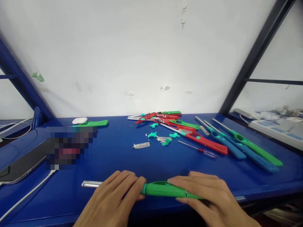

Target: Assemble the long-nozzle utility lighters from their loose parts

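Observation:
Near the front edge of the blue table I hold a green gas lighter (163,189) with a long metal tube, lying sideways. My left hand (115,195) is closed around the tube and the teal collar; the tube's tip sticks out to the left. My right hand (205,195) grips the handle's right end, thumb below and fingers on top. Beyond the hands lie a screwdriver (201,150) with a clear and red handle, a red lighter (205,142), clear fuel tanks (141,145) and small teal plastic pieces (152,135).
Blue and green lighters (258,149) lie at the right. Opened red and green lighter shells (163,118) pile up by the wall. At the left are a green shell (94,123), a white case (80,120), a dark phone (26,160) and a white cable (28,195). Metal posts (253,47) flank the table.

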`<state>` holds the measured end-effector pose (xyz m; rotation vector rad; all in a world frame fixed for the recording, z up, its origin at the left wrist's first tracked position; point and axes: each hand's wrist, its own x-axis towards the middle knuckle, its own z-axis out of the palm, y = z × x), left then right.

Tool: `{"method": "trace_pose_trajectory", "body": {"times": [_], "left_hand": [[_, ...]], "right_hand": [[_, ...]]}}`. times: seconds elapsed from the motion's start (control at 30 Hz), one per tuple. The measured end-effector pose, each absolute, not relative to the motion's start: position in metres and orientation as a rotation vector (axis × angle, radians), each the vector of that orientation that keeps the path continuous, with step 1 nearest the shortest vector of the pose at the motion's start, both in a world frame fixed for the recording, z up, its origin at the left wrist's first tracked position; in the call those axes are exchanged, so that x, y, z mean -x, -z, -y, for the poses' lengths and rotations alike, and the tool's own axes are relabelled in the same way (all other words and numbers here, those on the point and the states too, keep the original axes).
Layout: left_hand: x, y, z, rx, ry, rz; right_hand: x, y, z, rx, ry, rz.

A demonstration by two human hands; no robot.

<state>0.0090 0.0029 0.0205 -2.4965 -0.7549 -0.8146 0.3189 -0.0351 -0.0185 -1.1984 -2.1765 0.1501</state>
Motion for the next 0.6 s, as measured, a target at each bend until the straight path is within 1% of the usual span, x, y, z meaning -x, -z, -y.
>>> {"method": "trace_pose_trajectory", "body": {"times": [0.1,0.2,0.4,0.6], "left_hand": [[-0.013,-0.021,-0.003,2.449,0.891,0.75],[-0.017,-0.023,-0.005,2.425,0.95,0.76],[-0.015,-0.027,0.0,2.552,1.0,0.805],[-0.007,-0.018,0.006,2.64,1.093,0.898]], "right_hand": [[-0.313,0.019,0.04,1.234,-0.143,2.092],[-0.309,0.018,0.042,1.215,-0.166,2.125],[-0.308,0.013,0.043,1.2,-0.169,2.15],[-0.314,0.016,0.045,1.145,-0.136,2.231]]}}
